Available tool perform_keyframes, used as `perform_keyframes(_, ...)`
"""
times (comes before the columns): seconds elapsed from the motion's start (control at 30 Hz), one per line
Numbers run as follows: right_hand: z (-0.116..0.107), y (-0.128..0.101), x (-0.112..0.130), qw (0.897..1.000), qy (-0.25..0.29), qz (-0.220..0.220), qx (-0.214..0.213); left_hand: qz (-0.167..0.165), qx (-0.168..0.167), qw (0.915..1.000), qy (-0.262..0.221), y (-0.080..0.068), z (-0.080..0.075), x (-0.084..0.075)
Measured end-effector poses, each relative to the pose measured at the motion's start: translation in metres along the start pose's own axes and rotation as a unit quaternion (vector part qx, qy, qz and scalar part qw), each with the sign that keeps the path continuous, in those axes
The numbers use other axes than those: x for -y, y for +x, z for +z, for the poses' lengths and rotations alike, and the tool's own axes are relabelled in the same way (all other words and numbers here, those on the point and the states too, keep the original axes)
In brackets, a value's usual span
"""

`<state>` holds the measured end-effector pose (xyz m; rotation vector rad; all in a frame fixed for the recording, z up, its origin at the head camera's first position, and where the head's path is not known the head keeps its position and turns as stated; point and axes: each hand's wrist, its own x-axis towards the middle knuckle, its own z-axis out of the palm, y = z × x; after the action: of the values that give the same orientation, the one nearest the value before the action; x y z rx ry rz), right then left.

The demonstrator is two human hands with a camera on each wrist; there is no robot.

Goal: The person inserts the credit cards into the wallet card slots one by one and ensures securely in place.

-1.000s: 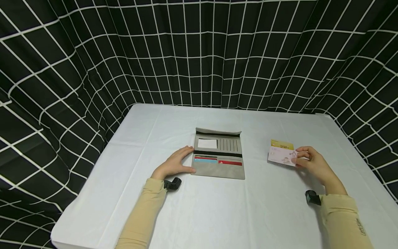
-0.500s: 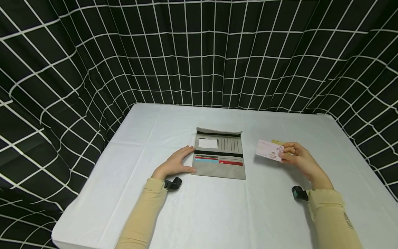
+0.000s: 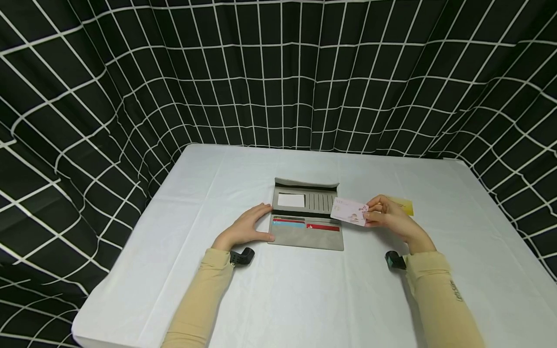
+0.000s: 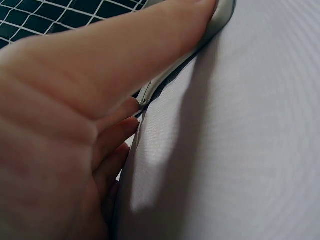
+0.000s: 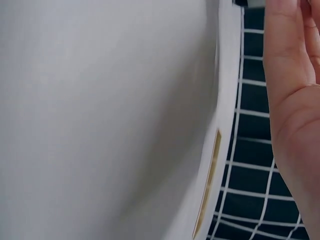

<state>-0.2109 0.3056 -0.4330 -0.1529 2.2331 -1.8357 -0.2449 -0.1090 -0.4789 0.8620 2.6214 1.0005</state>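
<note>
An open grey wallet (image 3: pixel 307 214) lies flat in the middle of the white table (image 3: pixel 278 290), with red and blue cards in its near slots and a white window in its far half. My left hand (image 3: pixel 247 228) rests on the wallet's left edge (image 4: pixel 150 92), thumb along the near corner. My right hand (image 3: pixel 388 218) pinches a pale pink card (image 3: pixel 349 211) just above the wallet's right edge. A yellow card (image 3: pixel 402 205) lies on the table behind that hand; its thin edge (image 5: pixel 207 185) shows in the right wrist view.
A black curtain with a white grid (image 3: pixel 278 72) surrounds the table on three sides. Bare white tablecloth spreads in front of and around the wallet.
My right hand has carried the pink card leftward from beside the yellow card to the wallet's right edge. The yellow card stays on the table. The left hand has not moved.
</note>
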Motion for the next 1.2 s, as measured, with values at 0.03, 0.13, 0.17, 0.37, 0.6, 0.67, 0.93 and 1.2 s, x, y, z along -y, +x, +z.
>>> perform_keyframes(0.03,0.003,0.003,0.000,1.000,-0.001,0.002,0.003,0.000,-0.001,1.0000,-0.001,0.000,0.000,0.000)
perform_keyframes(0.13,0.012,0.010,0.001,1.000,0.007,0.006,0.010,-0.004,0.000,1.0000,-0.002,-0.001,0.000,0.000)
perform_keyframes(0.17,0.015,0.013,0.002,1.000,0.009,0.008,0.012,-0.006,0.001,1.0000,-0.001,-0.001,0.000,0.000)
perform_keyframes(0.37,0.034,0.025,0.008,1.000,0.007,0.011,0.018,-0.012,-0.002,0.9999,0.000,-0.001,0.002,0.000)
perform_keyframes(0.6,0.046,0.037,0.005,0.999,-0.003,0.007,0.032,-0.002,-0.003,1.0000,0.006,0.000,0.002,0.000)
perform_keyframes(0.67,0.048,0.038,0.005,0.999,-0.003,0.010,0.032,-0.002,-0.003,1.0000,0.007,0.000,0.002,0.000)
perform_keyframes(0.93,0.051,0.039,0.006,0.999,-0.016,0.011,0.037,-0.005,-0.002,1.0000,0.005,0.000,0.001,0.000)
perform_keyframes(1.2,0.055,0.038,0.007,0.998,-0.041,0.011,0.038,-0.007,-0.001,1.0000,0.004,0.000,0.000,-0.001)
